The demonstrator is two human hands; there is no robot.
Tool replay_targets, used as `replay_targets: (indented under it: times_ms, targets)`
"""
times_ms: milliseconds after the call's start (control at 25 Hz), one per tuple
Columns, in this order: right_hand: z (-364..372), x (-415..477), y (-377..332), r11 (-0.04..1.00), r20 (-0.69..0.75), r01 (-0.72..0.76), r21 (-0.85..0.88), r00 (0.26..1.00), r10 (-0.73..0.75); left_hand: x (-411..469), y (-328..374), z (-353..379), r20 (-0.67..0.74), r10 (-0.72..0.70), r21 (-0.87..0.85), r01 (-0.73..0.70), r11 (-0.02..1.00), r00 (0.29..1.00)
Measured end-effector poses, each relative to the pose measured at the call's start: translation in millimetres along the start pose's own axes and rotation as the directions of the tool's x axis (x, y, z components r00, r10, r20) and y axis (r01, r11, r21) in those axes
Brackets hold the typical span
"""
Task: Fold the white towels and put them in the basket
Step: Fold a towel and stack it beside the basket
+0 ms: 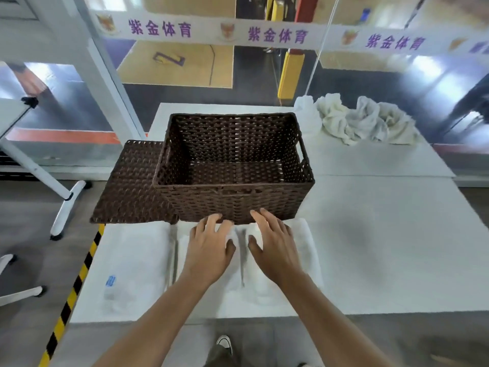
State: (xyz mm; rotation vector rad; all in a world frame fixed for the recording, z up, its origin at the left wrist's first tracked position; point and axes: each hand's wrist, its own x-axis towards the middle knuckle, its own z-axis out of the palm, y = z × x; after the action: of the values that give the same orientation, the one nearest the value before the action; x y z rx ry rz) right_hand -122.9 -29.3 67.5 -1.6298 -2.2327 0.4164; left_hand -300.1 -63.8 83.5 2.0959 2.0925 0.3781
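Pressed flat, fingers spread, gripping nothing: left hand (211, 247) and right hand (272, 245) on towel (304, 250); risked bunching it against basket (232, 202).

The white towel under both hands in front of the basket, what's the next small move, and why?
Probably close the fingers on the white towel and lift it into the brown wicker basket. The left hand and right hand lie flat on it, it already looks folded, and the basket just beyond holds nothing.
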Motion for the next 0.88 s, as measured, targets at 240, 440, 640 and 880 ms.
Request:
replay_targets:
  times_ms: [240,440,640,880]
  targets:
    - [-79,-18,85,0.999,-0.165,-0.053,-0.004,0.985,0.052,25,111,-6,-0.079,0.083,-0.027,-0.085,0.996,0.993]
    - [-139,-47,183,0.993,-0.208,-0.097,-0.069,0.975,0.081,33,214,12,-0.119,0.129,-0.024,-0.133,0.991,0.984]
    - [-177,-63,269,0.987,-0.230,-0.140,-0.076,0.966,0.120,47,286,39,-0.103,0.148,-0.026,-0.152,0.988,0.984]
    - [-189,-33,343,0.982,-0.181,-0.189,-0.023,0.967,0.182,98,337,73,-0.064,0.122,-0.050,-0.125,0.991,0.991]
